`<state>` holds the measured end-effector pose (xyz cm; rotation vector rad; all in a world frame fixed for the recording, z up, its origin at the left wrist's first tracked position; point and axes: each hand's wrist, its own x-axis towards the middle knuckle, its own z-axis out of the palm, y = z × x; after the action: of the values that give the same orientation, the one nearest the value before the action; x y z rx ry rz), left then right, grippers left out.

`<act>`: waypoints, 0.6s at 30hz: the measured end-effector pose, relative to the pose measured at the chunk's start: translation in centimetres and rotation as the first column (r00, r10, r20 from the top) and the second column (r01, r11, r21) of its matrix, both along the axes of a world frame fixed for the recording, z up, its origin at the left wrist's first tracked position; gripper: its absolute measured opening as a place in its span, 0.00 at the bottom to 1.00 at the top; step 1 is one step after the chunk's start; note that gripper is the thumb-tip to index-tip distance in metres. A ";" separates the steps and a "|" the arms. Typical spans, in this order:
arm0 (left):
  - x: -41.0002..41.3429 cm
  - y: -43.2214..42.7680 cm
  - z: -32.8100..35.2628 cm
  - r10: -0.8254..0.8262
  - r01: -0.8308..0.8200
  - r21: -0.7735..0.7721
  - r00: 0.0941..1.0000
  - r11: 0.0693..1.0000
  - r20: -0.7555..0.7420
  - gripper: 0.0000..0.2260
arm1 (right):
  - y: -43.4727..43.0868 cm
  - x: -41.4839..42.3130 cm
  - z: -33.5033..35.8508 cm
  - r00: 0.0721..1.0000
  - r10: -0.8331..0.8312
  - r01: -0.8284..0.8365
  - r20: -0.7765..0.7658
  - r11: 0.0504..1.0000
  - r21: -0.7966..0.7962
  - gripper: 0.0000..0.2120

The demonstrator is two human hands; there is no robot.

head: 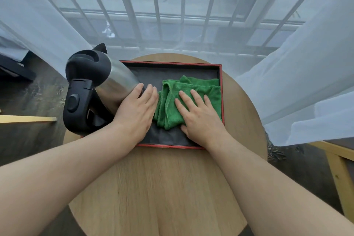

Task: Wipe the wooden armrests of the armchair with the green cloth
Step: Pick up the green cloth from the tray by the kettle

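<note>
The green cloth [203, 87] lies folded in the right half of a dark tray with a red rim [172, 62] on a round wooden table [159, 182]. My right hand [199, 116] rests flat on the cloth, fingers spread, not gripping it. My left hand [137, 112] lies flat just left of the cloth, its fingertips by the cloth's edge and its side against a steel kettle. Light wooden parts of armchairs show at the left edge [28, 119] and at the right [339, 161].
A steel kettle with a black handle and lid [92, 90] stands on the tray's left end. Sheer white curtains [306, 74] hang on both sides, with a barred window [162, 15] behind. Dark wooden floor [28, 140] surrounds the table.
</note>
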<state>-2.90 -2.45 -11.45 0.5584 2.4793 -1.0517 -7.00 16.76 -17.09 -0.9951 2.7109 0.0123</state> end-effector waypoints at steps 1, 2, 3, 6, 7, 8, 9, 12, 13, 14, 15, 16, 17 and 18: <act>0.0 0.0 0.1 0.006 -0.006 0.002 1.000 1.000 0.007 0.33 | -0.2 0.1 0.0 1.000 -0.003 0.003 -0.011 1.000 0.003 0.32; -0.1 0.1 0.1 0.011 -0.011 -0.004 1.000 1.000 0.016 0.33 | -0.4 0.1 0.0 1.000 -0.008 0.008 -0.028 1.000 -0.003 0.28; -0.1 0.1 0.1 0.017 -0.016 -0.012 1.000 1.000 0.025 0.33 | -0.6 0.0 0.0 0.999 -0.015 0.014 -0.042 1.000 -0.014 0.25; -0.2 0.1 0.3 0.036 -0.036 -0.014 0.998 0.999 0.049 0.33 | -1.3 -0.4 0.4 0.998 -0.051 0.047 -0.048 0.995 -0.091 0.18; -0.3 0.2 0.4 0.046 -0.046 -0.005 0.998 0.999 0.052 0.34 | -1.5 -0.7 0.7 0.997 -0.079 0.075 -0.026 0.989 -0.130 0.15; -0.4 0.3 0.6 0.061 -0.062 0.017 0.997 0.998 0.053 0.34 | -1.7 -1.0 1.2 0.994 -0.111 0.110 0.000 0.979 -0.170 0.12; -0.4 0.4 0.8 0.087 -0.090 0.053 0.995 0.995 0.050 0.34 | -1.8 -1.2 1.7 0.990 -0.139 0.141 0.025 0.967 -0.211 0.11; -1.1 1.2 1.9 0.246 -0.254 0.304 0.967 0.918 0.064 0.37 | -1.4 -1.7 3.2 0.973 -0.219 0.229 0.070 0.920 -0.317 0.11; -1.3 1.4 2.4 0.306 -0.313 0.431 0.948 0.846 0.088 0.39 | -1.1 -1.7 4.0 0.963 -0.251 0.270 0.100 0.896 -0.353 0.13; -1.6 1.6 3.0 0.357 -0.358 0.559 0.927 0.748 0.116 0.42 | -0.9 -1.7 4.8 0.950 -0.279 0.311 0.137 0.864 -0.395 0.15; -2.0 1.8 3.8 0.400 -0.389 0.675 0.904 0.627 0.150 0.44 | -0.6 -1.7 5.9 0.935 -0.304 0.353 0.180 0.826 -0.439 0.16; -2.3 2.0 4.9 0.438 -0.412 0.771 0.878 0.486 0.193 0.46 | -0.3 -1.6 7.2 0.922 -0.321 0.388 0.218 0.788 -0.478 0.18; -2.5 2.1 6.1 0.467 -0.420 0.842 0.851 0.337 0.238 0.47 | 0.0 -1.6 8.7 0.910 -0.333 0.414 0.247 0.752 -0.514 0.18; -2.7 2.1 7.5 0.480 -0.415 0.887 0.832 0.202 0.279 0.47 | 0.6 -1.5 10.4 0.899 -0.343 0.437 0.271 0.715 -0.546 0.19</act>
<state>-5.59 -0.36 -3.92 -0.0082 2.8003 0.7492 -8.49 17.33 -6.65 -0.4736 2.7608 -1.0167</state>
